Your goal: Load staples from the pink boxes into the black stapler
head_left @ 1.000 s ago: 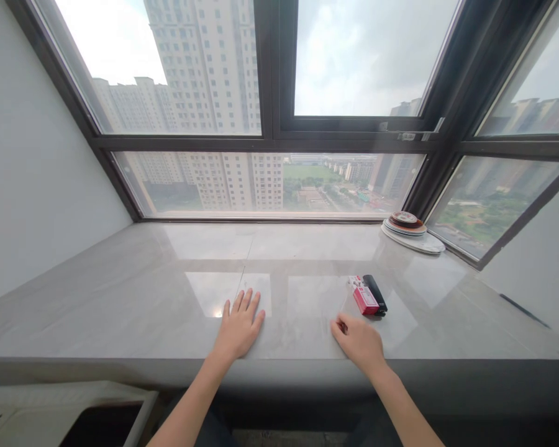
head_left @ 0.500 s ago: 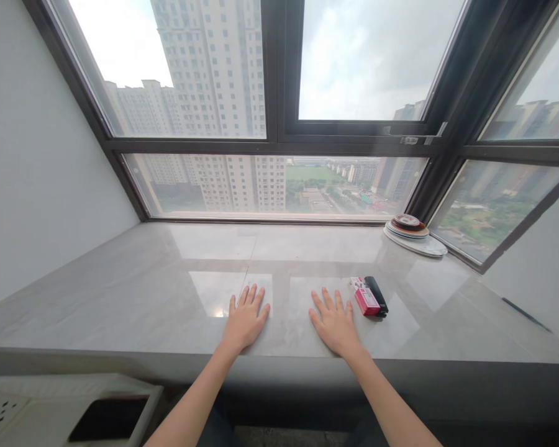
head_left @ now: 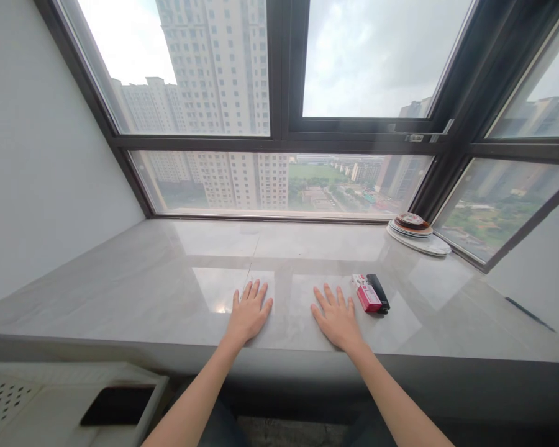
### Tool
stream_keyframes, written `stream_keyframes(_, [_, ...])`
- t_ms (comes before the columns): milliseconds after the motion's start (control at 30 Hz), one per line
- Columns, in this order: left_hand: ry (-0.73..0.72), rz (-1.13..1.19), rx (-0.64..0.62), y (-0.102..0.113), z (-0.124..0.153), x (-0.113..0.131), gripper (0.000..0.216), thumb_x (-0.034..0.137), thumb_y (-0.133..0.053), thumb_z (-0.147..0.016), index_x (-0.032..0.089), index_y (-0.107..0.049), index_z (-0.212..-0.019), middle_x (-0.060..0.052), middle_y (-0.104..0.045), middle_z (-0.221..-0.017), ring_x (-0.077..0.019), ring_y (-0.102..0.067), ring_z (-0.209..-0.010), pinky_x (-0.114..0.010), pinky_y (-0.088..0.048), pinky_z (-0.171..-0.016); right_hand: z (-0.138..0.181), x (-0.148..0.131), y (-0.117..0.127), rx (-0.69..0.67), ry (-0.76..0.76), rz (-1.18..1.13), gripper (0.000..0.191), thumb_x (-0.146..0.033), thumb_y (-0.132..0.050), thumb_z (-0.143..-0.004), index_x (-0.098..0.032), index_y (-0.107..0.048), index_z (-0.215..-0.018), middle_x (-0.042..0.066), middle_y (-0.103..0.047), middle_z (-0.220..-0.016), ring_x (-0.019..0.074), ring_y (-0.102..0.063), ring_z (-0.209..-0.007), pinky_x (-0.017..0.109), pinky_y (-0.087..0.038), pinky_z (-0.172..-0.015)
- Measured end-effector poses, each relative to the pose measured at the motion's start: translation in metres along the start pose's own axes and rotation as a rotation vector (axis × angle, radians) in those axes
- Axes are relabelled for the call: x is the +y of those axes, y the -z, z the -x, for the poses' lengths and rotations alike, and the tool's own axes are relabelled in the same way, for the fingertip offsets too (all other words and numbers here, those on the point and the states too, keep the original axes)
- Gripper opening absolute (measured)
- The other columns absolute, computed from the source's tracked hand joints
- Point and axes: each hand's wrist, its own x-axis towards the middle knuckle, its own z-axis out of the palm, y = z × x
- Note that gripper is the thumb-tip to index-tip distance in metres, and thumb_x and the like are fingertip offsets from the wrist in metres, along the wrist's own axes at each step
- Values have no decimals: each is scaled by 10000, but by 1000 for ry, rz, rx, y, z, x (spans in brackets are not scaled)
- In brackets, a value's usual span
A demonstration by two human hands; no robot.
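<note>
My left hand (head_left: 249,312) lies flat on the pale marbled windowsill (head_left: 144,285), fingers spread, holding nothing. My right hand (head_left: 336,316) rests palm down on the same surface near its front edge, also with fingers apart. Just to the right of it lies a small pink and white box (head_left: 368,296). Against the box's right side is a black stapler (head_left: 378,293). Neither hand touches these two things.
A stack of plates (head_left: 414,233) stands in the far right corner by the window frame (head_left: 279,144). A thin dark strip (head_left: 530,313) lies along the right wall. Below the sill at the left is a white plastic basket (head_left: 41,410) with a dark opening or object in it.
The view has shifted and tilted slightly. Both hands stay flat in the same places on the sill, and the box and stapler have not moved.
</note>
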Motion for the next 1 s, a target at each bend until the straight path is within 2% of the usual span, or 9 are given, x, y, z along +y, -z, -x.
stream_keyframes(1000, [0, 14, -17, 1, 2, -2, 614, 568, -243, -1036, 352, -304, -1607, -3, -188, -1720, -269, -115, -1595, -564, -75, -1260, 4, -2, 4, -10, -10, 5, 641, -604, -261, -1035, -386, -261, -1637, -15, -138, -1730, 335, -33, -1583, 582, -11, -1230])
